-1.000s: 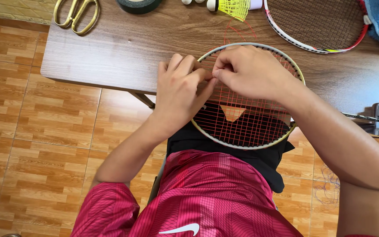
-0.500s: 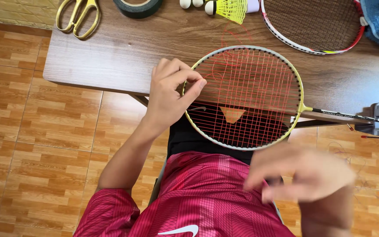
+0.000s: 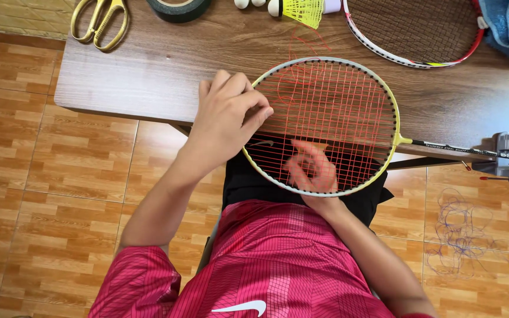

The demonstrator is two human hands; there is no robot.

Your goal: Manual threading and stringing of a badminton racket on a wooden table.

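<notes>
Light, stiff racket; taut strings, best held by the rim; left hand grips rim; right hand, beneath the strings, blurred, grasp unclear.

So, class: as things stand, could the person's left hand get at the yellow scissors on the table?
Probably yes. The left hand rests on the rim of the racket, and only bare table lies between it and the scissors at the far left corner. It would first have to let go of the rim.

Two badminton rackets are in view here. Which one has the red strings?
The yellow-framed racket under the left hand, overhanging the table's near edge. The white-and-red-framed racket at the table's far side has dark strings and is untouched.
</notes>
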